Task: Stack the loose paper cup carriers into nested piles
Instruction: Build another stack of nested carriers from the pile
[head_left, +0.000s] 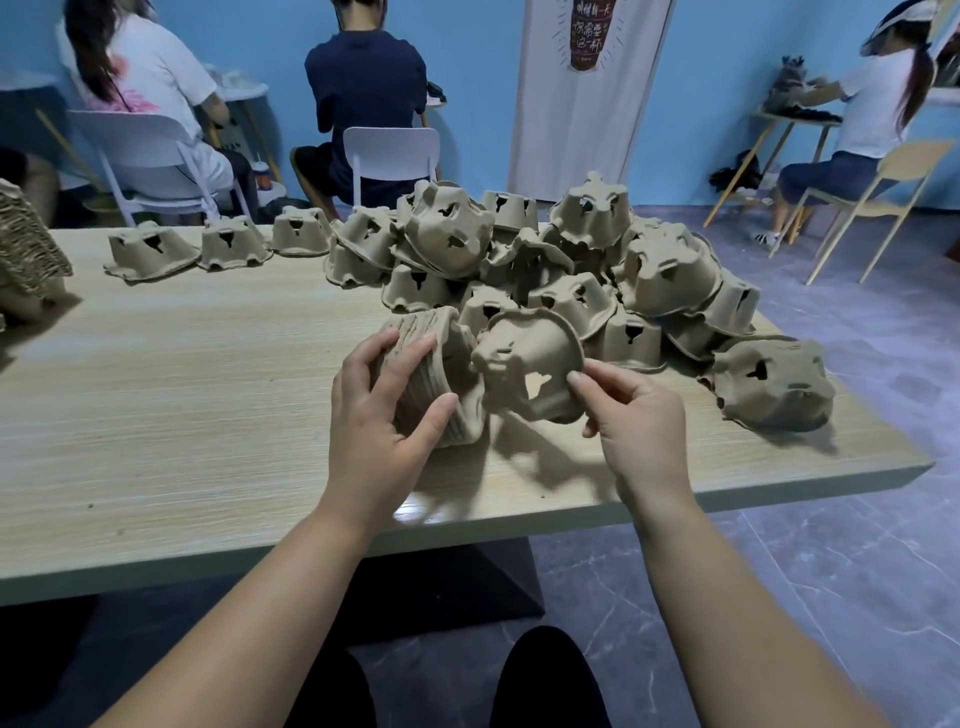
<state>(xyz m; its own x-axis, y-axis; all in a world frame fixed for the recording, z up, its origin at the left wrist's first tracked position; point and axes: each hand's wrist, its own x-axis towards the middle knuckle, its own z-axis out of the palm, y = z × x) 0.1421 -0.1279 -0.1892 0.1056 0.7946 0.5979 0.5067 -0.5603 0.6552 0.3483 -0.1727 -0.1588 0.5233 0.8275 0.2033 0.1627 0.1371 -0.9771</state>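
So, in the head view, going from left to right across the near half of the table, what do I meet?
Tall stack at far left → left hand → nested pile → single carrier → right hand → lone carrier lying apart.

Material: moulded brown paper pulp; each carrier is a flared shell with dark cut-out slots in its sides.
Heap (571, 270): many loose carriers tumbled on the bench (182, 389), most mouth-down, some tipped over and leaning on one another.
Nested pile (441, 364): just in front of the heap, lying on its side, ribbed rims packed close; the left grip (374, 415) curls round it.
Single carrier (530, 364): just right of that pile, before the heap, tilted, rim to the right; pinched by the right grip (639, 421).
Row of three (231, 244): left of the heap, mouth-down, side by side.
Lone carrier (774, 382): right of the heap, on its side.
Tall stack (26, 254): far left of the heap, cut off by the picture edge.
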